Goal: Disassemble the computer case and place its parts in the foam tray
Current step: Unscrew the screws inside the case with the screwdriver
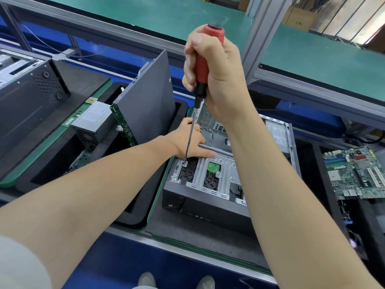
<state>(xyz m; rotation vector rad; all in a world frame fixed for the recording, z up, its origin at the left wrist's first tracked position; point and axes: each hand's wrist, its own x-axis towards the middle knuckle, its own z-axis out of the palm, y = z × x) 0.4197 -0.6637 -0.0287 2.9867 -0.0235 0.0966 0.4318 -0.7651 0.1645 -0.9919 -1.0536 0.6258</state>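
Computer case [210,195] beneath left fingers [207,153]; right fingers [190,57] grip screwdriver [201,67]

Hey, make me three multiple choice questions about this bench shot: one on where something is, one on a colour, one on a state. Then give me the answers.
1. Where does the tip of the screwdriver rest?
A. On a screw in the drive cage of the computer case
B. On the loose motherboard
C. In the foam tray

2. What colour is the screwdriver's handle?
A. Blue
B. Yellow
C. Red

3. How is the computer case?
A. Shut, with its panel on
B. Open on top, with the drive cage showing
C. Wrapped in plastic

Answers:
1 A: the shaft runs down from the right hand to a screw at the cage's left edge.
2 C: red shows above and between the fingers.
3 B: the bare metal cage and a green board under it are in plain sight.
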